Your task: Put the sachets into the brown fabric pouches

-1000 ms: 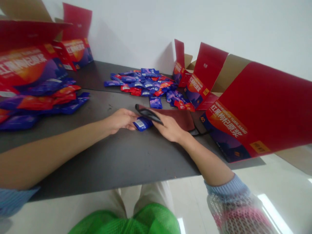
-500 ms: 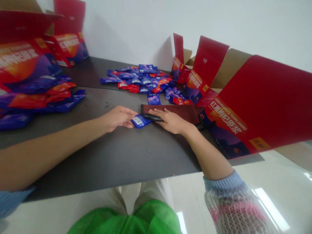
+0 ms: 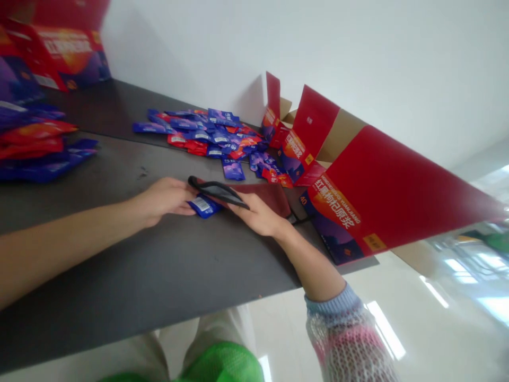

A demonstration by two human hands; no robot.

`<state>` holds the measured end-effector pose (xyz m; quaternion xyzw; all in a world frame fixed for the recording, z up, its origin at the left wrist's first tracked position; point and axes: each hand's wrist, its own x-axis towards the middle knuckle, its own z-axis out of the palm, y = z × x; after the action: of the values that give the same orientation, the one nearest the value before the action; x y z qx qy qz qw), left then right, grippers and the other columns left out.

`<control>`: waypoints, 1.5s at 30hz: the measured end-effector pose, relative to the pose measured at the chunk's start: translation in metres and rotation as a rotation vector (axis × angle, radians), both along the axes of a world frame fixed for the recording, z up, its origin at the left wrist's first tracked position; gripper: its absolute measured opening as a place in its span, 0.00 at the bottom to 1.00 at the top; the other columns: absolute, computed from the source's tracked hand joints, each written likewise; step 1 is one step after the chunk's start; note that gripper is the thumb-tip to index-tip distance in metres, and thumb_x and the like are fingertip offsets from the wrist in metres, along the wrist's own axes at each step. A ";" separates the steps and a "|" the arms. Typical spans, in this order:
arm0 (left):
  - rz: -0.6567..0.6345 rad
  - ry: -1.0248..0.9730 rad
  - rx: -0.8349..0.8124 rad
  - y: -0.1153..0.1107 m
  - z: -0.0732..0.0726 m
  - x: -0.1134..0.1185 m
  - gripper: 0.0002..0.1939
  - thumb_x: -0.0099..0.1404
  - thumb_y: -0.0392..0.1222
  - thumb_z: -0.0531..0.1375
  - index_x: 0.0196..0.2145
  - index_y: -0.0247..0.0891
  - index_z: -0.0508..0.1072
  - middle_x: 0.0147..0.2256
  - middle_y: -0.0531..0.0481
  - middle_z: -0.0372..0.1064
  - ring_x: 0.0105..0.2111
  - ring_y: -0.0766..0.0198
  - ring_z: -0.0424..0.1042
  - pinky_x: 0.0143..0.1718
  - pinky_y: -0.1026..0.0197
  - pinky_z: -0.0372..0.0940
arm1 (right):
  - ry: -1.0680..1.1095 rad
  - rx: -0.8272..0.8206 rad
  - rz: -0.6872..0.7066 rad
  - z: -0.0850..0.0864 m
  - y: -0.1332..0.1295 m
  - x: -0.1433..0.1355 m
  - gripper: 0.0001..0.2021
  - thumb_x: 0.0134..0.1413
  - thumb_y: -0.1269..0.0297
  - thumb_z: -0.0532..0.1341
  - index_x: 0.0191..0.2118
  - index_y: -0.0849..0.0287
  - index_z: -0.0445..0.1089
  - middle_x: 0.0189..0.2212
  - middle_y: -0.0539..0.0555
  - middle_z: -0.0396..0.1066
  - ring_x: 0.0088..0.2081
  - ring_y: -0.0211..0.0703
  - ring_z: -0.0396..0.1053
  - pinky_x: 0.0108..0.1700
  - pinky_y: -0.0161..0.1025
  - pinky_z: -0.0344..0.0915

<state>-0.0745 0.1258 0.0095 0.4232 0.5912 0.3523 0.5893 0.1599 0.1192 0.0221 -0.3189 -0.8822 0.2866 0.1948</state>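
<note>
A dark red-brown pouch [image 3: 270, 199] with a black rim lies on the grey table, its mouth raised and gaping towards the left. My right hand [image 3: 256, 212] grips the pouch near its mouth, with the fingers partly hidden behind the black rim. At the mouth, a blue sachet [image 3: 204, 206] with a white barcode label lies low against the table. My left hand [image 3: 169, 201] pinches the left end of this sachet. The sachet's right end is hidden by the pouch.
Behind the pouch is a heap of blue and red sachets [image 3: 214, 132]. More sachets [image 3: 43, 143] are piled at the left. Open red cartons [image 3: 342, 207] line the right side, and another carton [image 3: 67, 58] stands at the back left. The grey table's [image 3: 178, 281] front edge is near my legs.
My right hand has gone from lying flat on the pouch to gripping it, and the pouch's mouth has lifted open. The camera view has turned to the right.
</note>
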 end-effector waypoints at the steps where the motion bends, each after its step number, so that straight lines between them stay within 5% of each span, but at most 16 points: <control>1: -0.005 -0.012 0.015 0.000 -0.001 0.000 0.09 0.52 0.34 0.67 0.34 0.33 0.80 0.34 0.40 0.82 0.37 0.54 0.81 0.35 0.61 0.76 | -0.039 0.031 0.063 -0.002 -0.004 -0.006 0.25 0.72 0.56 0.50 0.69 0.53 0.63 0.68 0.53 0.64 0.69 0.46 0.61 0.75 0.51 0.43; 3: -0.036 -0.047 0.034 0.000 -0.001 -0.001 0.10 0.53 0.35 0.66 0.35 0.32 0.81 0.33 0.40 0.82 0.38 0.52 0.81 0.36 0.60 0.76 | -0.086 0.106 0.160 -0.005 -0.009 -0.013 0.27 0.72 0.57 0.50 0.72 0.54 0.57 0.71 0.55 0.58 0.72 0.44 0.54 0.76 0.52 0.25; 5: -0.080 -0.083 0.025 0.001 0.000 -0.003 0.12 0.52 0.35 0.67 0.36 0.32 0.82 0.33 0.40 0.82 0.38 0.51 0.81 0.36 0.60 0.76 | -0.091 0.117 0.188 -0.007 -0.007 -0.015 0.28 0.72 0.56 0.50 0.73 0.54 0.54 0.72 0.55 0.56 0.74 0.43 0.50 0.75 0.53 0.21; 9: -0.113 -0.075 -0.026 0.004 0.006 -0.005 0.12 0.46 0.32 0.67 0.32 0.31 0.81 0.33 0.39 0.82 0.36 0.52 0.81 0.34 0.61 0.76 | -0.092 0.039 0.118 -0.013 0.007 -0.006 0.28 0.73 0.50 0.46 0.73 0.51 0.55 0.73 0.52 0.55 0.73 0.42 0.52 0.77 0.51 0.33; 16: -0.061 -0.048 -0.045 0.005 0.006 -0.008 0.07 0.51 0.31 0.67 0.31 0.32 0.80 0.32 0.40 0.81 0.37 0.52 0.82 0.39 0.57 0.77 | -0.152 0.060 0.005 -0.019 0.025 0.008 0.30 0.70 0.52 0.50 0.73 0.55 0.55 0.73 0.57 0.55 0.74 0.46 0.50 0.76 0.57 0.38; 25: -0.104 -0.043 -0.054 0.005 0.007 -0.011 0.10 0.51 0.33 0.68 0.34 0.31 0.82 0.32 0.41 0.81 0.30 0.58 0.80 0.30 0.65 0.74 | -0.285 0.083 -0.093 -0.009 0.033 0.022 0.30 0.71 0.53 0.49 0.72 0.58 0.56 0.72 0.58 0.55 0.73 0.51 0.51 0.75 0.58 0.39; 30: -0.179 -0.024 -0.060 0.008 0.006 -0.014 0.12 0.49 0.34 0.70 0.34 0.31 0.83 0.29 0.40 0.80 0.27 0.61 0.78 0.21 0.70 0.65 | -0.283 0.103 -0.188 -0.004 0.034 0.034 0.30 0.71 0.48 0.47 0.72 0.54 0.59 0.68 0.55 0.65 0.69 0.54 0.61 0.72 0.56 0.53; 33: -0.180 -0.032 -0.068 0.007 0.008 -0.013 0.12 0.49 0.33 0.70 0.34 0.31 0.82 0.29 0.42 0.80 0.25 0.63 0.77 0.24 0.69 0.68 | -0.260 0.098 -0.178 -0.003 0.030 0.035 0.30 0.71 0.45 0.46 0.70 0.51 0.62 0.67 0.54 0.66 0.68 0.58 0.63 0.69 0.58 0.58; 40: -0.143 0.050 0.012 -0.001 0.010 -0.005 0.05 0.55 0.30 0.65 0.32 0.32 0.77 0.25 0.47 0.77 0.23 0.64 0.75 0.24 0.67 0.70 | -0.009 0.077 -0.039 -0.018 0.011 -0.001 0.32 0.72 0.49 0.47 0.75 0.53 0.49 0.74 0.52 0.52 0.73 0.46 0.53 0.74 0.52 0.48; 45: -0.163 0.030 0.012 -0.004 0.014 -0.001 0.04 0.57 0.27 0.63 0.28 0.32 0.76 0.24 0.47 0.76 0.22 0.66 0.73 0.25 0.67 0.68 | -0.181 0.209 0.028 -0.016 0.006 -0.012 0.29 0.71 0.52 0.49 0.71 0.58 0.58 0.69 0.58 0.61 0.71 0.50 0.57 0.74 0.59 0.46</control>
<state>-0.0755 0.1223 0.0239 0.4785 0.5615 0.3004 0.6045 0.1483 0.1254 0.0063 -0.3090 -0.9255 0.1660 0.1428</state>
